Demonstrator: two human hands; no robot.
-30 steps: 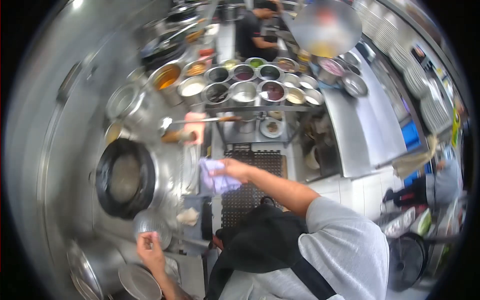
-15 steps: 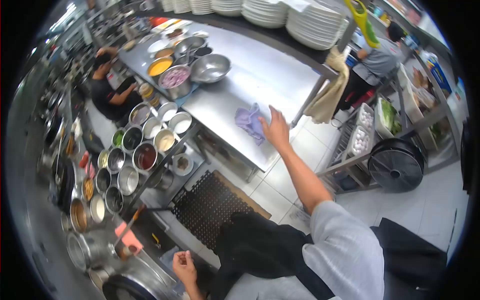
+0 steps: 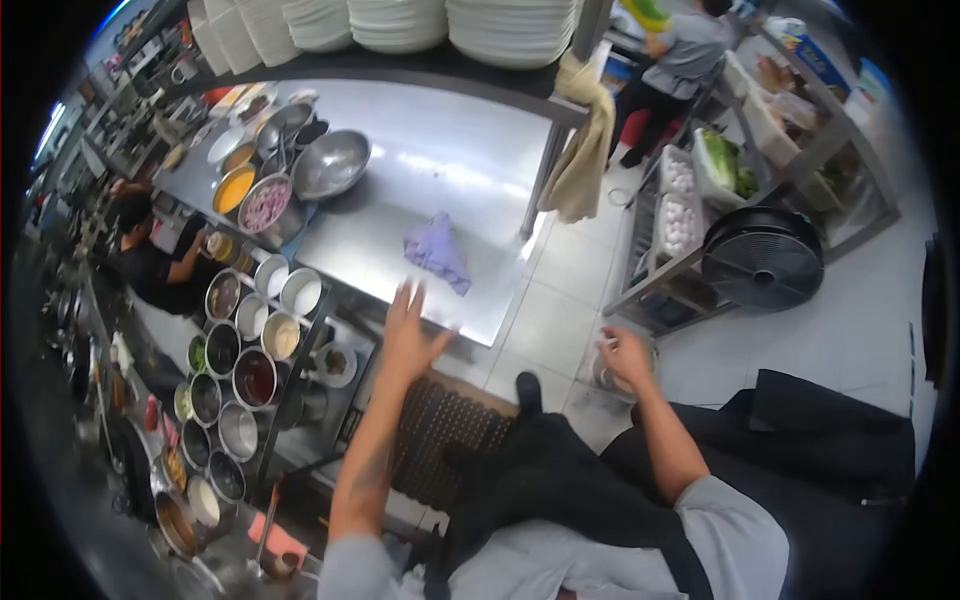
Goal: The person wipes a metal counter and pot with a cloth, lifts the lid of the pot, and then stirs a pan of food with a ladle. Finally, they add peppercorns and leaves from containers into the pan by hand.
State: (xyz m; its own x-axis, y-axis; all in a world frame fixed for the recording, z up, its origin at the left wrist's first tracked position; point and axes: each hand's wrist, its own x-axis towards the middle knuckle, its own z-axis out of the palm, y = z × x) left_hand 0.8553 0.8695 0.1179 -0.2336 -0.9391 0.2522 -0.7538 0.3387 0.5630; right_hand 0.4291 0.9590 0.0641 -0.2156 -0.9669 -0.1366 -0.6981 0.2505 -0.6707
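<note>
One purple cloth [image 3: 437,252] lies crumpled on the near part of the steel table [image 3: 450,125], just inside the near edge, with a loose corner toward the near right.

Left hand [image 3: 408,335]: palm down, fingers extended and thumb spread wide, no object held. It is at the near edge, just short of the cloth; a strip of metal shows between fingertips and fabric. Right hand [image 3: 625,358]: to the right of the table, above the floor, fingers bent toward the thumb. Whether it holds anything cannot be told; an indistinct object [image 3: 606,376] shows just beside it.

Handling notes, by judgement:
- Lower the left palm onto the middle of the cloth, fingers spread, so that the folds are pinned evenly. Contact at the loose corner alone would probably drag the fabric.
- Press lightly; thin, crumpled fabric is likely to bunch or slide on smooth metal.
- Keep folds clear of the near edge.
- Maintain clearance on the far left, where a steel bowl [image 3: 332,165] stands beside a pot of pink pieces [image 3: 268,210].
- Keep the right arm clear of the beige cloth [image 3: 580,140] hanging at the table's right.
</note>
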